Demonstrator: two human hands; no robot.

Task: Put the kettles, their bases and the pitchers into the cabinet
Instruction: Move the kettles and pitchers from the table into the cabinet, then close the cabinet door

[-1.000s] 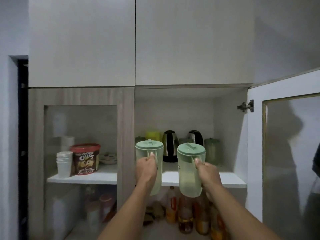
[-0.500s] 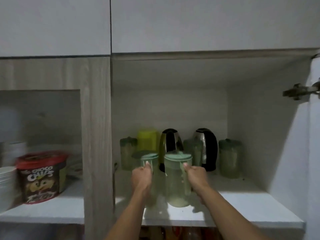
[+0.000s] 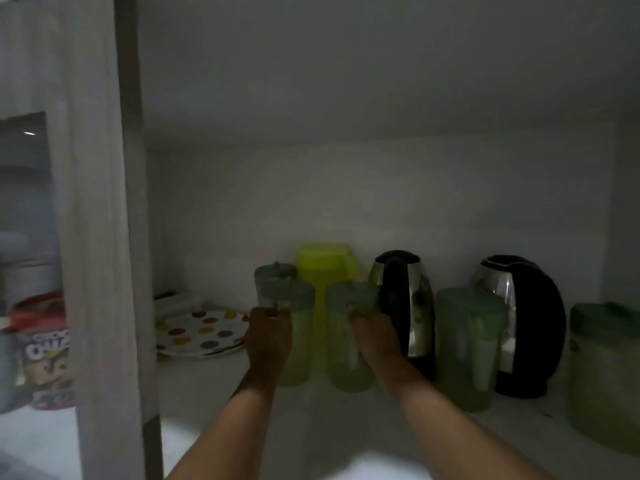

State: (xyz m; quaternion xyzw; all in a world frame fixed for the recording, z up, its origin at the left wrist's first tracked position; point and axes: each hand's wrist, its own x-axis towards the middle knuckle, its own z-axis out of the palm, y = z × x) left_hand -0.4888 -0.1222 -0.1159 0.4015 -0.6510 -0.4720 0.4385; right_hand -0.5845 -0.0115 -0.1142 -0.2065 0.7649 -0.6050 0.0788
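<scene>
Left hand point(image 3: 268, 337) grips left pitcher point(image 3: 298, 348), right hand point(image 3: 375, 344) grips right pitcher point(image 3: 341, 351); both upright, side by side on cabinet shelf point(image 3: 207, 386), directly ahead of hands, kettle point(image 3: 405, 306) just beside right pitcher

I'm looking into a dim cabinet point(image 3: 381, 202) with a pale back wall, and its white shelf point(image 3: 207, 386) is bright only near the front edge. On my left stands an upright wood-grain divider point(image 3: 97, 237) — beyond it, a glass pane point(image 3: 24, 202).
</scene>
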